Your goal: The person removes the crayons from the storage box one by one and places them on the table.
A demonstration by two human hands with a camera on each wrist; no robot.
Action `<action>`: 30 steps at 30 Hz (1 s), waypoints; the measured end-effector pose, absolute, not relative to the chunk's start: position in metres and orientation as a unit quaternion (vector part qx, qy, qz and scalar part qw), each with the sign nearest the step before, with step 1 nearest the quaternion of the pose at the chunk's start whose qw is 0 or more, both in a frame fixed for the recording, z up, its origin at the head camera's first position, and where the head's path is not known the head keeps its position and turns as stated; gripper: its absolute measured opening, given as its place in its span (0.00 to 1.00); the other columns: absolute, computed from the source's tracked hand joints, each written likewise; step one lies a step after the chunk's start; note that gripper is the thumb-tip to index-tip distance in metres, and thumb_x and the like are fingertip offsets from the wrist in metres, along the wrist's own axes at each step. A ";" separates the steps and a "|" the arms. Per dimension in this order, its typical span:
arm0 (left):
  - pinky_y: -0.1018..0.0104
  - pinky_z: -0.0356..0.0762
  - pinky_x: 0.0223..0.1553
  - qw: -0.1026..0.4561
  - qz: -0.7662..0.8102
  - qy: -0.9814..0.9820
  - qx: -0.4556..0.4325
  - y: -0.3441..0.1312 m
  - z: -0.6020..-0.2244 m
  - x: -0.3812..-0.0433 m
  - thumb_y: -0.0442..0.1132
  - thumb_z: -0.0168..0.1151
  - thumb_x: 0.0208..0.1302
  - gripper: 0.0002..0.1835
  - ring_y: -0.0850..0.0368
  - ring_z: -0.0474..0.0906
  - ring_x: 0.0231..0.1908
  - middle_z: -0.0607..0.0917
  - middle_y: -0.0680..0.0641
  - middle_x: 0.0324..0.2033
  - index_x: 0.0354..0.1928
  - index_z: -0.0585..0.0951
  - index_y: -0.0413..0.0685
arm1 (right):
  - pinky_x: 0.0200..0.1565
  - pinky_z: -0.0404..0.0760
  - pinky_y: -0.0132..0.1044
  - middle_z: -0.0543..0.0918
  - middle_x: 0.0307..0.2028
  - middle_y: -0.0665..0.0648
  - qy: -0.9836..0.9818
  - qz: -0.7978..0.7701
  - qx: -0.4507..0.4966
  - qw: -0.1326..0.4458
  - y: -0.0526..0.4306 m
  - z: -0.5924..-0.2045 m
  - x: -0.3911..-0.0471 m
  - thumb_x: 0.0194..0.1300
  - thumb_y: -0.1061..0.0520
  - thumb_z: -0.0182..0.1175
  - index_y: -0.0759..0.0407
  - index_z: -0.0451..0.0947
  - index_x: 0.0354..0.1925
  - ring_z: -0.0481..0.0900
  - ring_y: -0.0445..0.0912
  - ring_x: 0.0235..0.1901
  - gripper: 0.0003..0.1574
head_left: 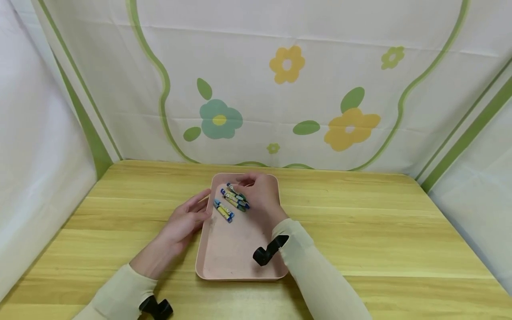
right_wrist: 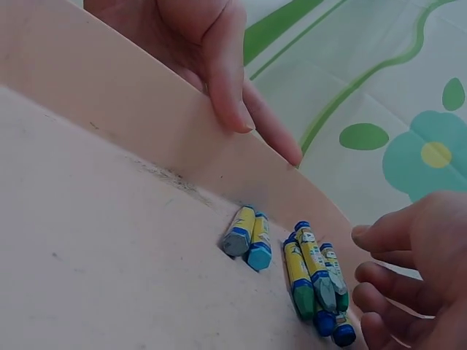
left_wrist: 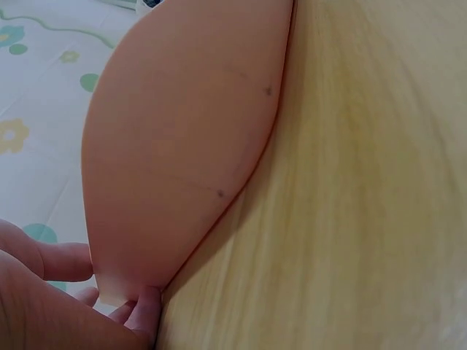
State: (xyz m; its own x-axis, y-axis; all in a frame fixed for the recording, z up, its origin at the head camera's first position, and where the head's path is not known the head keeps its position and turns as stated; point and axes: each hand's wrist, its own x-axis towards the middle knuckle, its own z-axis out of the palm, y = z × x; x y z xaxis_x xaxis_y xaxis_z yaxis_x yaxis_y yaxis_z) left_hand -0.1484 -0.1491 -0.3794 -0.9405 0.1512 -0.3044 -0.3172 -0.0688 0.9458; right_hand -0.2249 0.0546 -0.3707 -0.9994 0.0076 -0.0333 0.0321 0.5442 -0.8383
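Observation:
Several crayons [right_wrist: 310,266], with yellow-and-blue wrappers and green, grey or blue ends, lie bunched near the far left of a pink tray [head_left: 240,253]. Two more crayons [head_left: 224,210], one grey and one light blue, sit side by side, nearer to me and close to the left wall. My right hand [head_left: 261,193] is inside the tray beside the bunch. In the right wrist view its bent fingers [right_wrist: 398,284] are apart from each other, with nothing gripped between them. From outside, my left hand [head_left: 186,222] touches the tray's left wall, fingertips low by the table in the left wrist view.
The tray stands on a wood-grain table [head_left: 380,231], close to its back edge. A white cloth [head_left: 248,89] with printed flowers hangs behind, and plain white cloth [head_left: 36,133] hangs at the sides. Dark smudges [right_wrist: 175,181] mark the tray floor.

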 end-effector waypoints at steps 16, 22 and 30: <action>0.45 0.57 0.81 0.159 0.726 0.667 -0.058 -0.149 -0.379 -0.148 0.27 0.50 0.78 0.38 0.44 0.54 0.83 0.57 0.39 0.84 0.85 0.55 0.52 | 0.34 0.84 0.33 0.87 0.37 0.50 0.880 -0.472 -0.004 0.057 0.049 -0.378 -0.226 0.69 0.52 0.74 0.46 0.92 0.48 0.84 0.45 0.35 0.10; 0.45 0.57 0.81 0.159 0.726 0.667 -0.058 -0.149 -0.380 -0.148 0.27 0.50 0.78 0.38 0.43 0.55 0.83 0.57 0.39 0.84 0.85 0.56 0.52 | 0.33 0.85 0.33 0.92 0.41 0.51 0.888 -0.456 0.005 0.056 0.046 -0.379 -0.227 0.67 0.53 0.75 0.50 0.93 0.46 0.86 0.43 0.35 0.09; 0.45 0.57 0.81 0.159 0.724 0.669 -0.060 -0.149 -0.380 -0.148 0.27 0.51 0.78 0.38 0.43 0.54 0.84 0.56 0.39 0.84 0.85 0.56 0.52 | 0.31 0.83 0.32 0.93 0.46 0.53 0.889 -0.454 -0.004 0.058 0.047 -0.379 -0.228 0.68 0.54 0.74 0.52 0.93 0.47 0.86 0.43 0.36 0.10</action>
